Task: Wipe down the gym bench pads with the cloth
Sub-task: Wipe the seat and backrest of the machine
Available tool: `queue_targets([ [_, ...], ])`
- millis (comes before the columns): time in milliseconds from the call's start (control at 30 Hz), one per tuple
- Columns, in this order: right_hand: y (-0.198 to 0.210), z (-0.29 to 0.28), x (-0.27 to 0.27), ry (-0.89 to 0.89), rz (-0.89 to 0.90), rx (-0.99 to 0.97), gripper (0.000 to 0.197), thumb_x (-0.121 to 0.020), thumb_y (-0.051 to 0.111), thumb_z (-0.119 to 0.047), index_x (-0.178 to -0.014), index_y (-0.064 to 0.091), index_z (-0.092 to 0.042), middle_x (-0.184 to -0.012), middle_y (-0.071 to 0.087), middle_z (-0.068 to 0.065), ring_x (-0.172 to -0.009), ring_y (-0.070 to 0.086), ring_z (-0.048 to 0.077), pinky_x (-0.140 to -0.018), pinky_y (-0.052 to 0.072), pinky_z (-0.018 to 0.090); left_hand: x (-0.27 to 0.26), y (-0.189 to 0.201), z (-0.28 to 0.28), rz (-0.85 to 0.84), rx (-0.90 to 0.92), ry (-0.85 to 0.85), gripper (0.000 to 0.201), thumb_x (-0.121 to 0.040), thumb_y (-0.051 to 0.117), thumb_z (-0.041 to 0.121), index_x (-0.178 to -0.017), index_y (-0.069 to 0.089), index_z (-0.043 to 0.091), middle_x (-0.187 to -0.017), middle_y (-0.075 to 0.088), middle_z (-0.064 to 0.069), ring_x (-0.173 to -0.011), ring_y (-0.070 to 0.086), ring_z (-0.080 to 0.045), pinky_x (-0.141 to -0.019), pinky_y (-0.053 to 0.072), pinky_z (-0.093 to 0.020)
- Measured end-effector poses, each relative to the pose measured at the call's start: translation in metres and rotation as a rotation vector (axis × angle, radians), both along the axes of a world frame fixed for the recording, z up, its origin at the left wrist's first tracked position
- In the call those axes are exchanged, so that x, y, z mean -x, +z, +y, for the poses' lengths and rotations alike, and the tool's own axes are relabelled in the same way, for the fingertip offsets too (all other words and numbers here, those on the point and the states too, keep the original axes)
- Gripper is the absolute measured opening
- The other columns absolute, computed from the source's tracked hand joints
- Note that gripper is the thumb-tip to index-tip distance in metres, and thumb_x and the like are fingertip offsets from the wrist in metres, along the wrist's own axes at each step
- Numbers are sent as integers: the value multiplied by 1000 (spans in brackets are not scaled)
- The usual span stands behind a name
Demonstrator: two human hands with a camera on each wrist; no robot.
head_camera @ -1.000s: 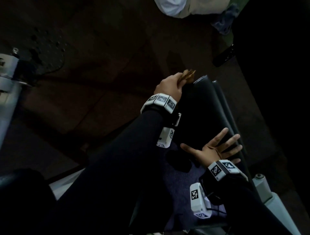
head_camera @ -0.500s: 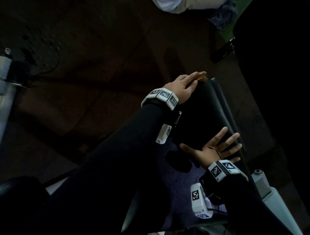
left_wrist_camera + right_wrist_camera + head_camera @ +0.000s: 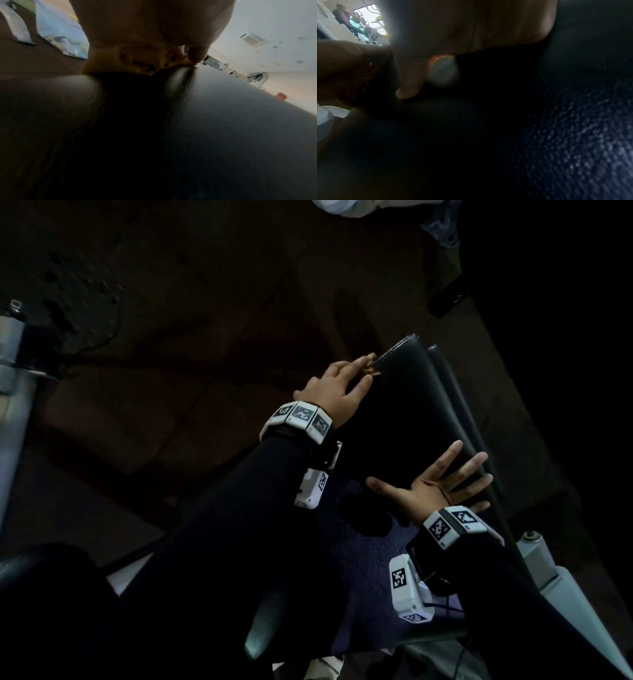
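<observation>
Yellow cloth (image 3: 371, 367), bunched small under left hand (image 3: 337, 390), fingers nearly straight, pressing it on pad (image 3: 407, 419) at the far left edge. Pad long axis runs away from the person, far end upper left. Right hand (image 3: 436, 491) spread flat, bracing. Risk: cloth slips off the edge; small wad misses strips.

black bench pad (image 3: 411, 419), yellow cloth (image 3: 371, 367) on it
</observation>
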State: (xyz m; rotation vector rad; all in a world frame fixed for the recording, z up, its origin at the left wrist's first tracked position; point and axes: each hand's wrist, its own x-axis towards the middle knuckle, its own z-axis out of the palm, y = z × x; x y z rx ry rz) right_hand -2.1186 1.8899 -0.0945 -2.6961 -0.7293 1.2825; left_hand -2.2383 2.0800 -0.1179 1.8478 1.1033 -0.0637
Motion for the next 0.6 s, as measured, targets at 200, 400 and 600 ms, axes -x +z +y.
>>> queue_targets([
  [200,1,-1,5,3,-74,19,128,-43,57,-88,-147,15,-26,-145,39,6,-127,42,30,-99,32,32,27,-14,-16,-38,-37,130,40,-94,21,63,-133,27,62,-145,37,21,-125,46,-21,-100,38,-55],
  [400,3,0,2,-5,-117,83,148,-33,54,-94,-148,-11,-26,-157,4,13,-142,8,28,-113,12,41,119,-53,-47,93,-49,254,42,-95,19,60,-133,34,57,-142,43,20,-123,48,-23,-99,32,-52],
  [600,8,3,4,10,-138,72,153,-31,54,-95,-145,-23,-27,-158,-8,12,-143,-6,35,-115,7,56,114,-52,-49,149,-31,288,46,-92,14,61,-134,35,55,-145,39,18,-124,43,-28,-99,24,-53],
])
